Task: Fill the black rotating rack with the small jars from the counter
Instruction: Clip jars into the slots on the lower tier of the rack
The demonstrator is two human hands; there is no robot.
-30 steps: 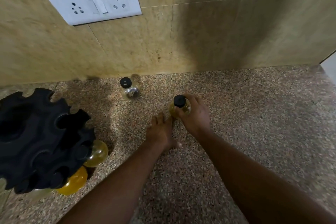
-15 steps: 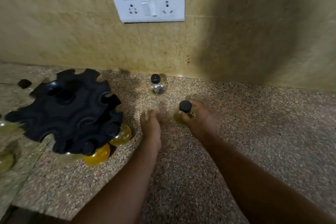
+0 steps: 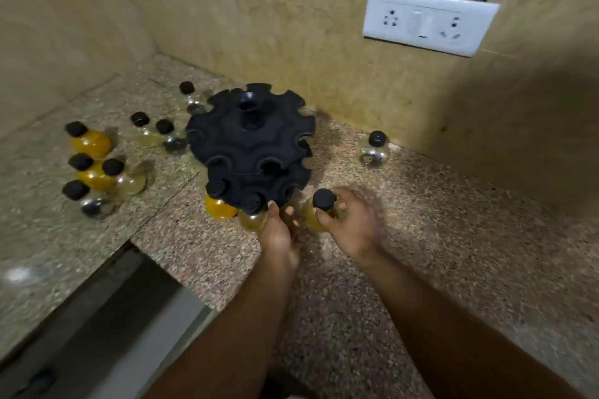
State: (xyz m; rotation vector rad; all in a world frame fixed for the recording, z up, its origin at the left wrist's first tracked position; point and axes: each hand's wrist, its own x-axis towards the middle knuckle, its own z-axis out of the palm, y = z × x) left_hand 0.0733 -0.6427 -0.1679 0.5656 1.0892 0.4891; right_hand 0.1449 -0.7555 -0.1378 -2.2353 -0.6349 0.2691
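Observation:
The black rotating rack (image 3: pixel 251 142) stands on the speckled counter (image 3: pixel 453 236) near the wall. Two jars hang in its front slots: an orange one (image 3: pixel 220 206) and a pale yellow one (image 3: pixel 251 215). My right hand (image 3: pixel 351 223) grips a black-capped jar of pale yellow contents (image 3: pixel 319 210) just right of the rack's front edge. My left hand (image 3: pixel 278 233) is open, its fingertips touching the rack's front rim beside the hanging yellow jar. A clear jar (image 3: pixel 374 149) stands alone near the wall to the right.
Several black-capped jars stand left of the rack: orange ones (image 3: pixel 89 139), pale and dark ones (image 3: pixel 155 133), one behind the rack (image 3: pixel 191 97). A white socket plate (image 3: pixel 428 23) is on the wall. The counter's edge drops off at lower left (image 3: pixel 136 243).
My view has swung left, showing the whole rack and the jars beyond it. My right hand has carried the jar toward the rack; my left hand has reached the rack's front rim.

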